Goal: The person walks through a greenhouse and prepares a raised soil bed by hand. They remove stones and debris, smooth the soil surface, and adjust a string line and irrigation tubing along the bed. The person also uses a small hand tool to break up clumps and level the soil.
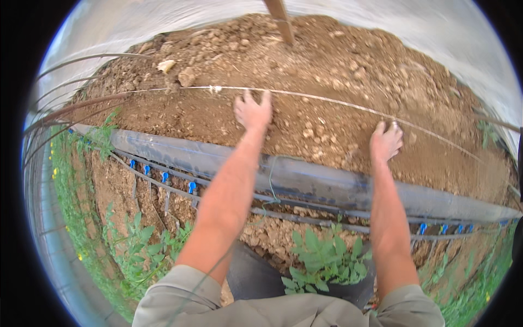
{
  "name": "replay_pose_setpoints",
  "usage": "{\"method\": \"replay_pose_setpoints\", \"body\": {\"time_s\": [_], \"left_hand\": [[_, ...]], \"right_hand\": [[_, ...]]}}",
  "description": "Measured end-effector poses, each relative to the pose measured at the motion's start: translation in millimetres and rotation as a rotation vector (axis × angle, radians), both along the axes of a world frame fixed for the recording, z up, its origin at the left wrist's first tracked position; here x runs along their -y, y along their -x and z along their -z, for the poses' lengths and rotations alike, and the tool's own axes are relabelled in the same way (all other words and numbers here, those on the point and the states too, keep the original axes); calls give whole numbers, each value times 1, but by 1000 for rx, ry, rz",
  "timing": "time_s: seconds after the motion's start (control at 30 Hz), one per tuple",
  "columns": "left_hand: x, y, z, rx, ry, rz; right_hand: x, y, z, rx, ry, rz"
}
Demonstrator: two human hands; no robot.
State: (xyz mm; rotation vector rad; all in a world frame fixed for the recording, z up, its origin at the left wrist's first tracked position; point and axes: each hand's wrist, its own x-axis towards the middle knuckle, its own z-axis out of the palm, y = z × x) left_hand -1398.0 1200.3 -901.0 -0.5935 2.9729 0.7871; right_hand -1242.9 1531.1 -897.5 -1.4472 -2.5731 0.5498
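Observation:
A thin white string (310,96) with a knot (215,88) runs taut across bare brown soil (294,122). Just below it, my left hand (253,110) reaches over the ground with spread fingers, the fingertips close to or touching the string. Farther right, my right hand (386,139) has its fingers curled near the string; whether they pinch it is not clear. Both forearms pass above a thick black plastic pipe (318,178) with blue stripes. A thin green twine (271,180) loops over this pipe.
Thinner irrigation tubes with blue valves (192,187) run alongside the big pipe. Leafy green plants (327,255) stand close before my body. A wooden post (282,24) rises from the soil at the top, near plastic sheeting (196,16). Curved metal rods (81,104) are at left.

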Motion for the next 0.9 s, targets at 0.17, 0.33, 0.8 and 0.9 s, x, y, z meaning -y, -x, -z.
{"method": "replay_pose_setpoints", "body": {"time_s": [0.17,0.33,0.8,0.9], "left_hand": [[-63,-47,4,-213,-235,196],[-60,-60,8,-174,-1153,-46],[205,99,-92,-570,-1103,-574],[185,39,-31,-281,-712,-343]], "right_hand": [[140,42,-2,-250,73,-297],[204,67,19,-854,1271,102],[253,186,-209,-287,1202,-817],[165,94,-112,-164,241,-654]]}}
